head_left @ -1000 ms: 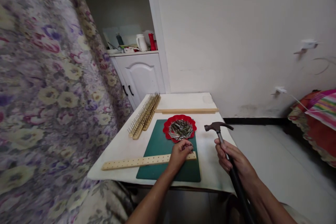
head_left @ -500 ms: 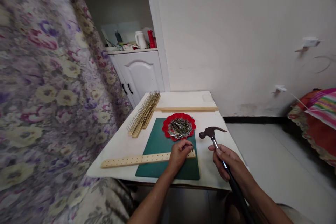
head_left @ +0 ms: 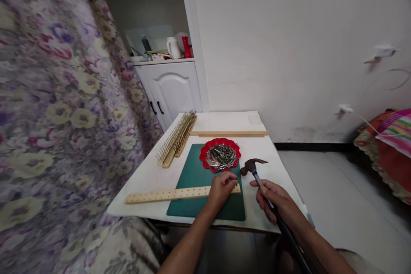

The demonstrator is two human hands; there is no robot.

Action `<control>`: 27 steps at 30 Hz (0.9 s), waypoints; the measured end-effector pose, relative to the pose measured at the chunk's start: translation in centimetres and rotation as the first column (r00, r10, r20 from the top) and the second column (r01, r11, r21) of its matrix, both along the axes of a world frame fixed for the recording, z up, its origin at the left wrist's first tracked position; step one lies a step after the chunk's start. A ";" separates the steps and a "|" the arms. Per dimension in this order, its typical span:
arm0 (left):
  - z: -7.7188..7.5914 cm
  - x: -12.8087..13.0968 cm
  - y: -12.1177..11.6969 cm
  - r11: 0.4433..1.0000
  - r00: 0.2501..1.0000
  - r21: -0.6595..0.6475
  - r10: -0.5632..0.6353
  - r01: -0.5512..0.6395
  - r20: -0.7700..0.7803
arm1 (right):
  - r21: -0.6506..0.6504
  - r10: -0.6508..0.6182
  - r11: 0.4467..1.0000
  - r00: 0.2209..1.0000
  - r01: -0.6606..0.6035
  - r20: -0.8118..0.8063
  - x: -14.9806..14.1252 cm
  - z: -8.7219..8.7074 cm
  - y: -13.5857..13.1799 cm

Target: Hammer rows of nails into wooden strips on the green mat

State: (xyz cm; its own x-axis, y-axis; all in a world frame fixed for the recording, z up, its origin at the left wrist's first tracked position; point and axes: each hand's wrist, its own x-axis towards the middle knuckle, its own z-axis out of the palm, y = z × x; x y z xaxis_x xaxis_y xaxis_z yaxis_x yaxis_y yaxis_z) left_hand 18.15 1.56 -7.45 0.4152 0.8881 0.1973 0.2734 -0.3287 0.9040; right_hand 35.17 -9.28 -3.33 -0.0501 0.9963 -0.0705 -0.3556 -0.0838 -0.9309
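Observation:
My left hand (head_left: pixel 221 188) is closed in a pinch over the right end of a pale wooden strip (head_left: pixel 189 193) with rows of holes. A small dark nail, mostly hidden by the fingers, stands at that end. The strip lies across a green mat (head_left: pixel 189 209) and reaches past its left edge. Wrapped around the handle of a claw hammer (head_left: pixel 253 167), my right hand (head_left: pixel 278 199) is to the right of the mat. The hammer head hovers near the strip's end, apart from the nail. Beyond my left hand sits a red scalloped bowl (head_left: pixel 203 158) full of loose nails (head_left: pixel 221 156).
Wooden strips studded with upright nails (head_left: pixel 178 137) lie at the table's left. Plain wooden strips (head_left: pixel 229 133) cross the back of the white table (head_left: pixel 144 180). A floral curtain (head_left: pixel 73 115) hangs on the left; a wall (head_left: pixel 272 51) rises behind.
The hammer head has shifted left and slightly down, closer to my left hand. My left hand keeps its pinch at the strip's end. The whole view has shifted slightly.

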 end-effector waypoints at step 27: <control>-1.0 -0.1 0.3 1.000 1.000 -0.001 0.013 -0.013 0.017 | 0.003 0.087 0.996 0.961 -0.091 0.262 -1.8 0.3 0.0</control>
